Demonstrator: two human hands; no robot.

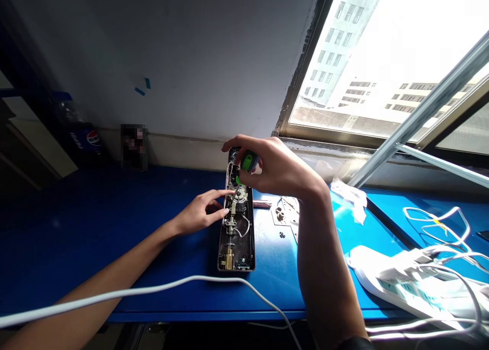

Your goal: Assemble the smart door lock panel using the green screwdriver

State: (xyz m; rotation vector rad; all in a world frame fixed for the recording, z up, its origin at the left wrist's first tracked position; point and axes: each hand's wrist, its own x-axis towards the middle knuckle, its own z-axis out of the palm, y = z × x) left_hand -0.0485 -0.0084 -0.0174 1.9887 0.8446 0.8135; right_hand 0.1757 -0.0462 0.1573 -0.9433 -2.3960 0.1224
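Observation:
An opened electronic lock (pixel 237 248), a long dark case with brass and metal mechanisms and white wires inside, lies lengthwise on the blue table. My right hand (pixel 273 161) is closed around the green and black handle of a screwdriver (pixel 248 161). Its shaft slants down into the middle of the lock, near a round metal part (pixel 240 194); the exact tip contact is hard to see. From the left, my left hand (pixel 204 210) rests against the case with fingers apart. Its index finger reaches onto the mechanism, and the thumb touches the case's left edge.
Right of the lock lie a brown-handled tool (pixel 262 204), small dark parts (pixel 281 235) and a flat sheet with pieces (pixel 280 216). A white power strip (pixel 397 289) with cables stands at the right. A white cable (pixel 183 280) crosses in front. A bottle (pixel 86 136) stands back left.

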